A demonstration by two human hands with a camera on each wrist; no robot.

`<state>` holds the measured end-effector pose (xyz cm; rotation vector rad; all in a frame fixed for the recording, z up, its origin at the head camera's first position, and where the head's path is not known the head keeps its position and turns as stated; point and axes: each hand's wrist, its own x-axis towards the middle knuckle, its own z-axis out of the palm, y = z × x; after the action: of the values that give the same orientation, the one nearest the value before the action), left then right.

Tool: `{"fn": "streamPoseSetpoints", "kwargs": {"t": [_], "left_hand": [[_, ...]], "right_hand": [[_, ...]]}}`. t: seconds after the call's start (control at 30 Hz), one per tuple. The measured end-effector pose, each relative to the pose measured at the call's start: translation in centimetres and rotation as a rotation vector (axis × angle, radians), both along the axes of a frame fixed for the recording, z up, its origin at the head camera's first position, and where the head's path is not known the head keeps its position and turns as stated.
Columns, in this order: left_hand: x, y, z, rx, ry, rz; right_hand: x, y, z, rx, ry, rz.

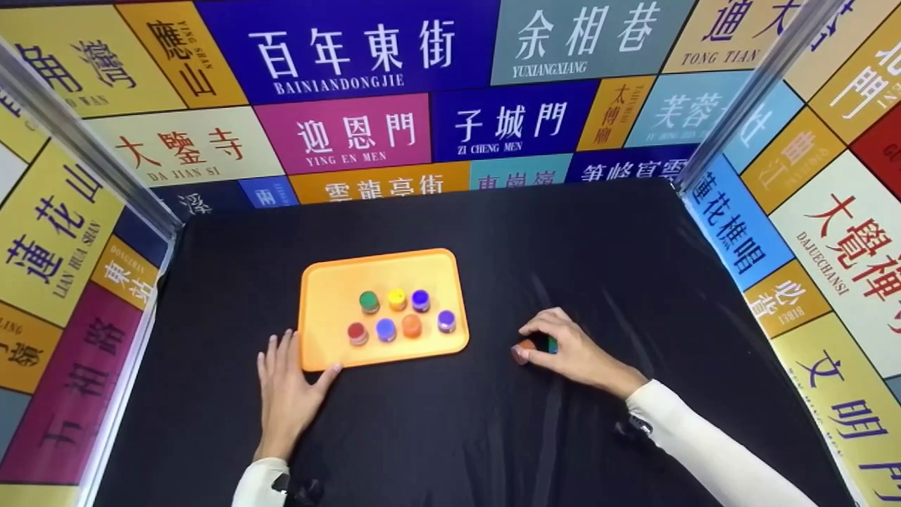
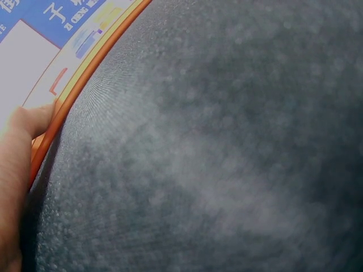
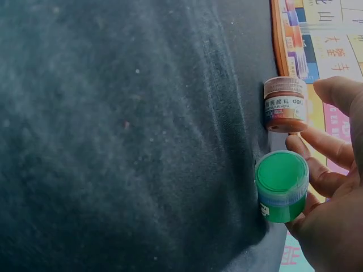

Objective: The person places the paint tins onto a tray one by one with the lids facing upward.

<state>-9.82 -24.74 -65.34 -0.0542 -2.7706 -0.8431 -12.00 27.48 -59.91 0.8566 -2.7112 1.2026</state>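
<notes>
Green paint pot (image 3: pixel 281 187) and brown pot (image 3: pixel 285 104) in right hand (image 1: pixel 574 352)

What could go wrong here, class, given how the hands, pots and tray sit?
1. The right hand grips two pots at once, a brown pot and a green pot; one could slip out.
2. Seven pots stand close together on the tray; setting another down may topple one.
3. The left hand only rests against the tray's corner, so it might slide.
</notes>
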Motion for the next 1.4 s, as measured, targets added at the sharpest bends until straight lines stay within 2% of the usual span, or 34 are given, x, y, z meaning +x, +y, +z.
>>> {"fn": "streamPoseSetpoints", "kwargs": {"t": [0.13,0.33,0.6,1.23,1.4], "left_hand": [[0.03,0.03,0.04,0.000,0.001,0.000],[0.01,0.04,0.03,-0.003,0.001,0.002],[0.12,0.07,0.08,-0.003,-0.020,0.015],[-0.19,0.02,0.17,0.000,-0.019,0.003],[-0.05,-0.03,0.04,0.001,-0.021,0.008]], "right_hand": [[0.10,-0.10,-0.17,0.002,0.031,0.025],[0.25,-0.10,-0.38,0.011,0.024,0.069],[0.16,0.04,-0.57,0.080,0.046,0.108],[-0.28,-0.25,-0.79,0.098,0.134,0.128],[-0.48,-0.37,-0.59,0.095,0.119,0.120]]}}
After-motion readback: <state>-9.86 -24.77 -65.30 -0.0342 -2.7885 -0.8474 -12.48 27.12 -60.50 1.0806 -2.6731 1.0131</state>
